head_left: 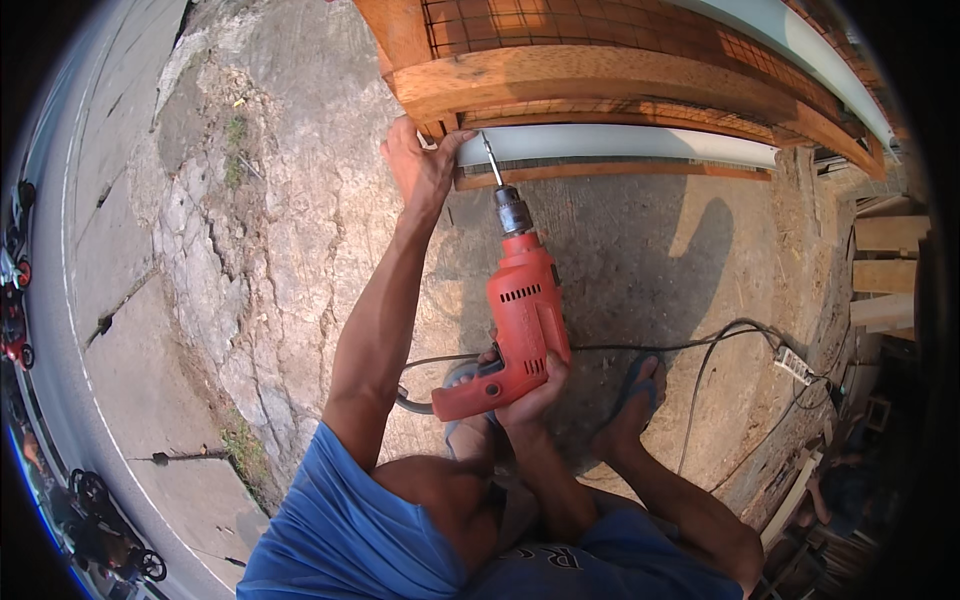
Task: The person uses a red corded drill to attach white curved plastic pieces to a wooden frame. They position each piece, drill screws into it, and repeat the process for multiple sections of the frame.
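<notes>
My right hand [535,395] is closed around the body of a red corded power drill [525,300], whose handle points toward me. A long thin bit [493,160] in its chuck [513,212] reaches the near end of a white plastic trough [620,145]. Whether the tip has entered the plastic cannot be made out. At that end, my left hand [422,165] grips the trough, thumb on its top edge and fingers around the corner of a wooden frame. The trough lies along the side of this orange-brown wooden cage [600,78] with wire mesh [490,28].
A second white trough [800,40] runs along the cage farther up. The black cord [710,340] crosses the concrete around my sandalled feet [640,390] to a white power strip [795,365]. Wooden planks [890,275] lie at right; motorcycles [105,540] stand by the road at left.
</notes>
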The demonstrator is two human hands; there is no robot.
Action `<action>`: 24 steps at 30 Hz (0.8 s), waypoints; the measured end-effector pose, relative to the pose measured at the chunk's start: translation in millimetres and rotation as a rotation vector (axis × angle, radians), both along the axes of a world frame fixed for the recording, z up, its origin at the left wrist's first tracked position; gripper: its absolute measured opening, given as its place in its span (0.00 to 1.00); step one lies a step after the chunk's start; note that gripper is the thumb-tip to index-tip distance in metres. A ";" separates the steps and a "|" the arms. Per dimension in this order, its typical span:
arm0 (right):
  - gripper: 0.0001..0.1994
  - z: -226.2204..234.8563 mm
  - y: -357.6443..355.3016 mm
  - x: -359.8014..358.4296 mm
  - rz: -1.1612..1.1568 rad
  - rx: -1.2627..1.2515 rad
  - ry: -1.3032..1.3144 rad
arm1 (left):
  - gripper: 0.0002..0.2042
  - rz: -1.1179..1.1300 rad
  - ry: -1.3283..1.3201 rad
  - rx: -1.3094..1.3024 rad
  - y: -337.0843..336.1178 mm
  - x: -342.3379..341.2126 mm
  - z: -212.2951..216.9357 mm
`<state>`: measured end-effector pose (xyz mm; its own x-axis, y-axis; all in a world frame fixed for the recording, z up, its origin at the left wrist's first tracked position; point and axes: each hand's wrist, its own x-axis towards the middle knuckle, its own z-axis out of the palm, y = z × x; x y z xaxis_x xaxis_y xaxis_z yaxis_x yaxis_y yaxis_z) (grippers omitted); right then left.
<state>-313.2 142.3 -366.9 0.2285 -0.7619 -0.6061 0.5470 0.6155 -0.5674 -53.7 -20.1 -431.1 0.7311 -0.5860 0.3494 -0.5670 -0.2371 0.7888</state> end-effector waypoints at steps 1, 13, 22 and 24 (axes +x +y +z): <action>0.33 0.2 -0.4 0.2 -0.005 -0.006 0.000 | 0.32 0.006 -0.011 0.021 0.0 -0.9 -1.9; 0.32 6.5 -3.3 1.8 -0.032 -0.020 -0.018 | 0.27 0.094 -0.257 -0.297 8.2 -22.0 -8.1; 0.32 4.6 -3.3 -1.8 -0.015 -0.022 -0.044 | 0.08 -0.201 -0.420 0.106 11.5 -3.9 16.0; 0.32 4.5 -3.2 -0.9 -0.018 -0.030 -0.042 | 0.08 -0.220 -0.473 0.109 10.2 -1.2 18.1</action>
